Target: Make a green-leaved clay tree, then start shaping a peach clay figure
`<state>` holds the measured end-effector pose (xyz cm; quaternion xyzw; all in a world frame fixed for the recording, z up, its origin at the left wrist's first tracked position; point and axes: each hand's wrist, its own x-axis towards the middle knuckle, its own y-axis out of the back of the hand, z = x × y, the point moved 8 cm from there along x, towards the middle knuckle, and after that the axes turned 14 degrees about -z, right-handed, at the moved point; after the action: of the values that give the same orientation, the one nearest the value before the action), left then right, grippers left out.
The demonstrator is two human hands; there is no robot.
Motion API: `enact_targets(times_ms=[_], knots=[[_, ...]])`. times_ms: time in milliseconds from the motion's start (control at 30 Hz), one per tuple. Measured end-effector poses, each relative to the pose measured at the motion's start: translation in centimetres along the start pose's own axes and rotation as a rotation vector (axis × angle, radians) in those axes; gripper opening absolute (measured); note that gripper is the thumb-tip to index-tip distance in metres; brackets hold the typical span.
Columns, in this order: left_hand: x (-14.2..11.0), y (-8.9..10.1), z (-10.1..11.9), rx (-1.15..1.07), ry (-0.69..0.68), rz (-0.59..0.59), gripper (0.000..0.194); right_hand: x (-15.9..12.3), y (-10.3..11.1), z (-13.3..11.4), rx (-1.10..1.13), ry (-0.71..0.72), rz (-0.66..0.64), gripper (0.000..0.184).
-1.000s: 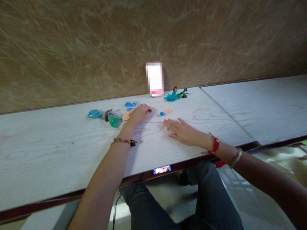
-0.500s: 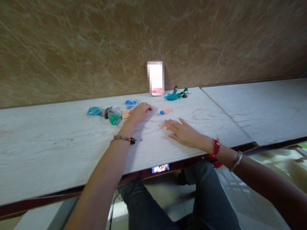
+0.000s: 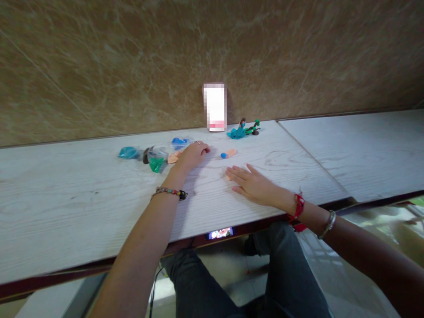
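Note:
My right hand (image 3: 253, 184) lies flat on the white wood-grain tabletop (image 3: 291, 176), its fingers stretched out. Under those fingers a small bit of peach modelling clay (image 3: 228, 177) peeks out, mostly covered. Just beyond is a peach clay strip (image 3: 231, 153) with a round blue clay piece (image 3: 223, 155) at its left end. My left hand (image 3: 195, 154) rests with curled fingers beside some clay packets; the inside of its grip is hidden. Partly behind its wrist is peach clay (image 3: 173, 157), with blue clay in a clear bag (image 3: 179, 142) further back.
To the left lie a bag of teal clay (image 3: 128, 153), a brown lump (image 3: 146, 155) and bagged green clay (image 3: 156, 164). A blurred-out phone (image 3: 215, 107) leans on the marbled wall. Teal and green clay figures (image 3: 236, 132) stand right of it. Another lit phone (image 3: 221, 233) sits below the table edge.

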<state>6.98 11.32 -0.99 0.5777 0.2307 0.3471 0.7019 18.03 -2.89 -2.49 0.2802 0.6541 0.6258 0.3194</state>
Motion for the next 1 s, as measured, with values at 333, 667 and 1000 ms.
enact_targets(times_ms=[333, 667, 1000], knots=[[-0.1, 0.0, 0.1, 0.017, -0.007, 0.002, 0.030, -0.2, -0.2, 0.5, 0.099, -0.024, 0.015, 0.051], [0.2, -0.3, -0.1, 0.031, -0.001, -0.022, 0.031, 0.0, -0.1, -0.5, 0.032, 0.072, -0.055, 0.046], [0.0, -0.1, -0.1, -0.004, -0.005, -0.003, 0.030, -0.5, 0.7, 0.5, 0.094, -0.013, 0.012, 0.051]])
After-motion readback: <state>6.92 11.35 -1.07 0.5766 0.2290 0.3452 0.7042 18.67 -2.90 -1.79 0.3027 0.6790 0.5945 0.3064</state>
